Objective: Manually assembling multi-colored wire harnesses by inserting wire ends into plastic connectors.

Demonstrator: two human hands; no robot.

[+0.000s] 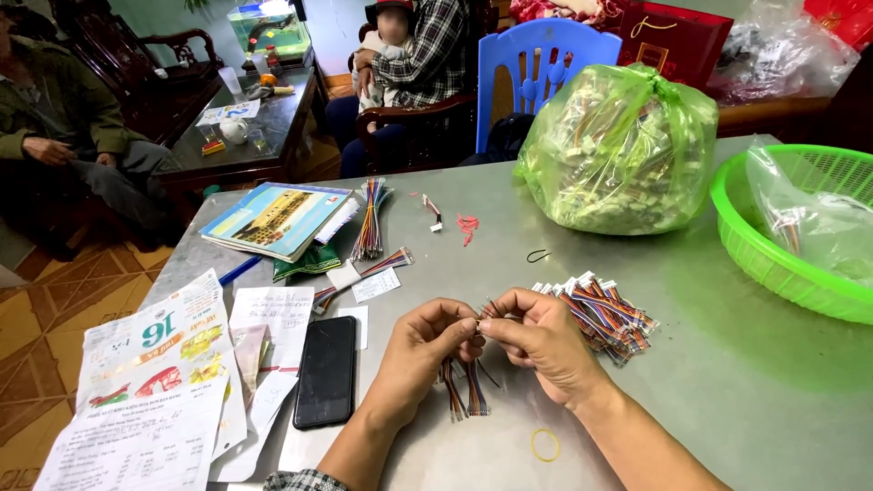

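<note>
Yellow rubber band point(546, 445) lies nearest on the grey metal table point(727, 382), by its near edge; just beyond it the left hand point(423, 350) and right hand point(546, 341) meet, fingertips pressed together, pinching a small bundle of multicoloured wire leads point(466, 386) that hangs below them; a black phone point(326, 370) rests left of the hands beside printed papers point(159, 382); a heap of finished wire harnesses point(605, 314) sits touching the right hand; farther off stand a knotted green plastic bag point(623, 150) and, at the right edge, a green basket point(755, 245)
</note>
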